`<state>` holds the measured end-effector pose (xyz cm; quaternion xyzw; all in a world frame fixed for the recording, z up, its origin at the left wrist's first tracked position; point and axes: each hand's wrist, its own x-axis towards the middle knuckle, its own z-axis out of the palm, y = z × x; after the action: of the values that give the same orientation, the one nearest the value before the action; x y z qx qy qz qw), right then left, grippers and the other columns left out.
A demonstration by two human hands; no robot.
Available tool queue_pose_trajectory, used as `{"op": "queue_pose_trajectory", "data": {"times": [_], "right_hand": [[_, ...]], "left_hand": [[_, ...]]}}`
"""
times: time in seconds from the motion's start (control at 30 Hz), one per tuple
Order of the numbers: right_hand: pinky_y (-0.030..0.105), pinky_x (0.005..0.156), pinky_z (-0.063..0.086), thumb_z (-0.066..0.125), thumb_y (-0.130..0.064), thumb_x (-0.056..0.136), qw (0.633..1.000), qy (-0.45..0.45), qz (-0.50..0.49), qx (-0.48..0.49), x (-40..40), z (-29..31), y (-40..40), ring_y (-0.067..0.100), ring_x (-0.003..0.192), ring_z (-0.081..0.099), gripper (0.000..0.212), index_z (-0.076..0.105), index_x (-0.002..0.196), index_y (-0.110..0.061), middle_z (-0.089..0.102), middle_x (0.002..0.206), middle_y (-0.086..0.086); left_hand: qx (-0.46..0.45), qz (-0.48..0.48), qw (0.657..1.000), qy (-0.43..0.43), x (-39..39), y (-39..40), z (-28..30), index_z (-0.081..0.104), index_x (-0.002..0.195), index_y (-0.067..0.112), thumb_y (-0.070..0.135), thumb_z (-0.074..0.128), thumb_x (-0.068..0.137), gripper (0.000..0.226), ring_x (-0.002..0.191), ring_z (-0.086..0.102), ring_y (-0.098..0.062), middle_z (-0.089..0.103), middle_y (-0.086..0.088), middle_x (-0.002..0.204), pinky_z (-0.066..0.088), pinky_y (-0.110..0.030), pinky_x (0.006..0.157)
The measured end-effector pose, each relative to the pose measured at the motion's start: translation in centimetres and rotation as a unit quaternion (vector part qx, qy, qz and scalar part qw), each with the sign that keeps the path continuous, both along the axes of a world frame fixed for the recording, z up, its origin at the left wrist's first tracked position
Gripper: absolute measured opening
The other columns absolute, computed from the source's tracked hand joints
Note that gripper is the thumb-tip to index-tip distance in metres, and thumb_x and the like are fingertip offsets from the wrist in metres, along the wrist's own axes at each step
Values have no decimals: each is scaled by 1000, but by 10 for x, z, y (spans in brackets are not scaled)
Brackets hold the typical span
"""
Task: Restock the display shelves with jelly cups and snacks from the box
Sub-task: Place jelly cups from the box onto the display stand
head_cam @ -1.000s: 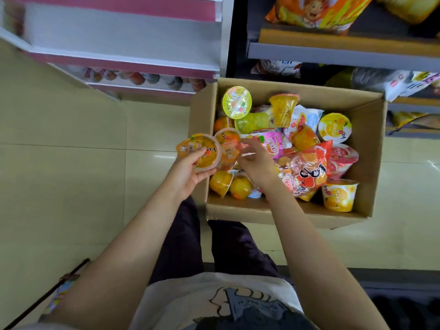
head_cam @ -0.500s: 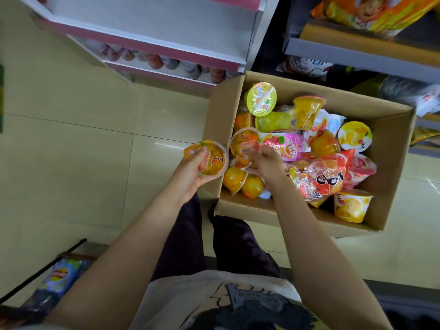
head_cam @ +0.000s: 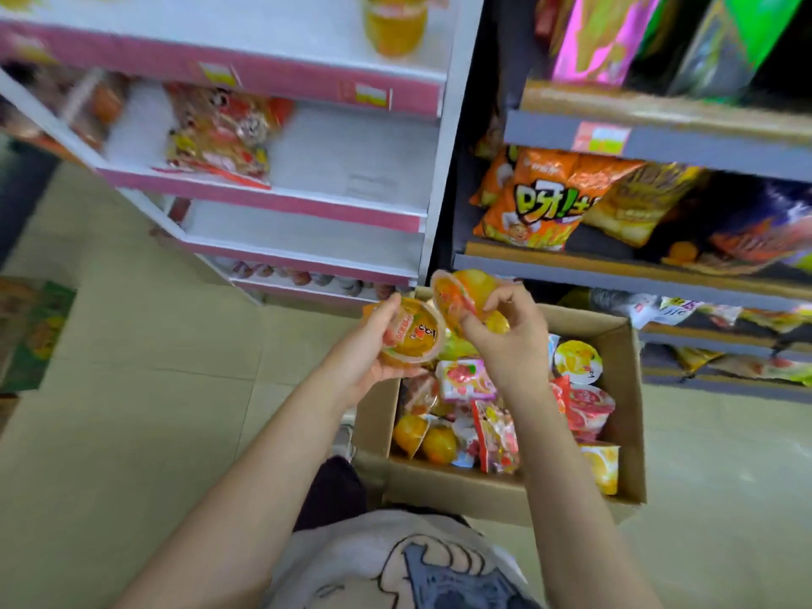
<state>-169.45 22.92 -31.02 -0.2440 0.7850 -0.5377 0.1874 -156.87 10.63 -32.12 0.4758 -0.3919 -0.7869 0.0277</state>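
Note:
A cardboard box [head_cam: 505, 487] on the floor holds several jelly cups and snack packets. My left hand [head_cam: 367, 351] grips an orange jelly cup [head_cam: 417, 334] by its rim, above the box's left edge. My right hand [head_cam: 512, 334] holds a second orange jelly cup [head_cam: 465, 292], tilted, above the box's far side. The two cups almost touch. Ahead stands the white and pink display shelf [head_cam: 281, 200], with a bag of snacks [head_cam: 219, 134] on one level and a yellow jelly cup [head_cam: 393, 24] on the level above.
A dark shelf unit [head_cam: 637, 265] at the right carries orange chip bags [head_cam: 540, 204] and other snack bags. The lowest pink shelf [head_cam: 307, 283] shows a row of small cups. A green and orange package [head_cam: 30, 331] lies at the floor's left edge.
My right hand lifted a jelly cup out of the box and both hands rose. The view tilted up, bringing more of the shelves into sight.

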Motion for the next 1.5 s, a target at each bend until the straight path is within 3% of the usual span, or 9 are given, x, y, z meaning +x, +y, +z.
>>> {"op": "queue_pose_trajectory", "data": {"times": [0.17,0.33,0.43,0.53,0.67,1.03,1.23,1.4,1.5], "right_hand": [[22,94,48,76,-3,78,983,146,72,-87,1,85,-16,-8,121,48,36,57,107,-15,56,126,-10],[47,105,43,76,-10,81,946,271,104,-147,3,141,-40,19,134,47,43,57,119,-17,53,139,-4],[46,109,39,77,-5,79,931,310,96,-164,10,168,-63,20,134,47,48,57,121,-17,54,137,-1],[40,109,42,80,-9,79,944,269,90,-168,17,185,-88,12,137,41,62,50,133,-16,45,142,2],[27,113,36,81,-29,81,953,240,113,-148,26,196,-129,8,139,39,78,38,146,-22,43,148,-1],[29,102,48,87,-41,72,966,212,109,-101,27,197,-246,1,123,52,83,42,140,-26,54,133,-13],[34,96,54,87,-50,67,981,155,37,-112,18,180,-294,4,111,61,78,50,132,-28,62,121,-13],[30,95,53,89,-42,68,980,173,8,-96,17,166,-321,6,110,60,80,51,135,-20,61,120,-12],[27,96,51,87,-45,68,980,191,13,-59,8,158,-331,9,113,59,90,44,142,-17,59,125,-8]], "left_hand": [[-45,-5,995,89,-25,-10,90,61,127,17,70,57,72,76,103,71,-27,72,-14,117,52,-53,98],[-92,13,981,170,-37,-31,155,62,89,20,57,58,84,38,112,66,-38,74,-6,84,53,-54,94],[-91,27,974,206,-38,-52,179,66,109,18,55,56,89,43,107,69,-35,76,-8,96,58,-44,79],[-71,30,968,239,-31,-83,192,60,130,15,60,52,86,63,111,67,-33,72,-13,116,58,-42,75],[-95,38,965,242,-23,-132,202,65,120,19,58,45,94,51,93,73,-21,73,-11,113,57,-34,64],[-98,84,964,233,-27,-245,208,64,121,15,49,48,100,43,97,71,-27,73,-13,110,57,-49,82],[-194,3,945,262,-28,-287,196,55,113,26,37,37,107,22,95,66,-18,64,-3,113,57,-35,66],[-349,-61,917,183,-28,-332,184,66,110,38,36,46,105,21,110,62,-11,67,4,121,53,-33,89],[-395,-62,901,168,-30,-350,174,67,107,38,25,54,102,19,104,63,-12,68,4,114,53,-22,84]]}}
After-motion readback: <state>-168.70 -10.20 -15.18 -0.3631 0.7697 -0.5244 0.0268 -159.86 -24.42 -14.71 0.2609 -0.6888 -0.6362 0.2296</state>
